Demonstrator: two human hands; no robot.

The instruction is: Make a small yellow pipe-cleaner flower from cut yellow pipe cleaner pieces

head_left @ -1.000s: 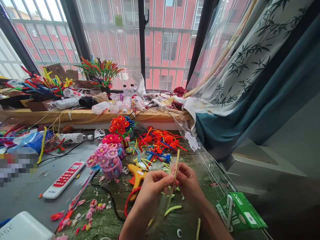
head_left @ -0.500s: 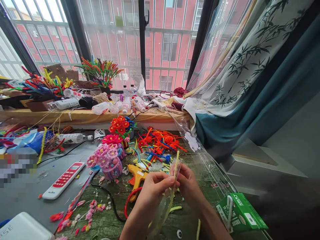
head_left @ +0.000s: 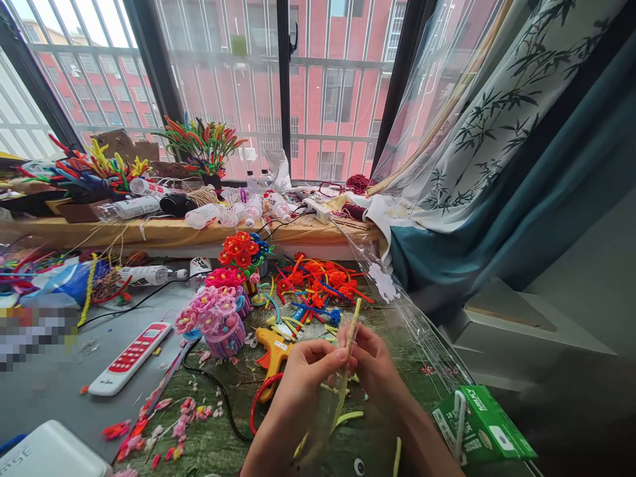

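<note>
My left hand (head_left: 311, 371) is closed, its thumb and index finger pinching a pale yellow pipe cleaner (head_left: 355, 315) against a clear plastic strip (head_left: 322, 421). My right hand (head_left: 375, 364) meets it from the other side, fingers closed on the same pipe cleaner. The pipe cleaner stands nearly upright, its tip above both hands and its lower part running down along the plastic. Some fingertips are hidden behind the plastic. Left of my left hand lies a yellow glue gun (head_left: 273, 354). Below the hands are a loose yellow pipe cleaner piece (head_left: 350, 417) and a googly eye (head_left: 358, 467).
Pink pipe-cleaner flowers in a pot (head_left: 223, 334) stand left of the glue gun. Red and orange pipe cleaners (head_left: 322, 278) lie behind the hands. A red-and-white remote (head_left: 132, 358) is at left, a green box (head_left: 487, 424) at right. A black cable (head_left: 223, 397) curves across the table.
The view has shifted slightly, moving the scene a little to the right. Both hands keep their pinch on the pipe cleaner, with barely any movement.
</note>
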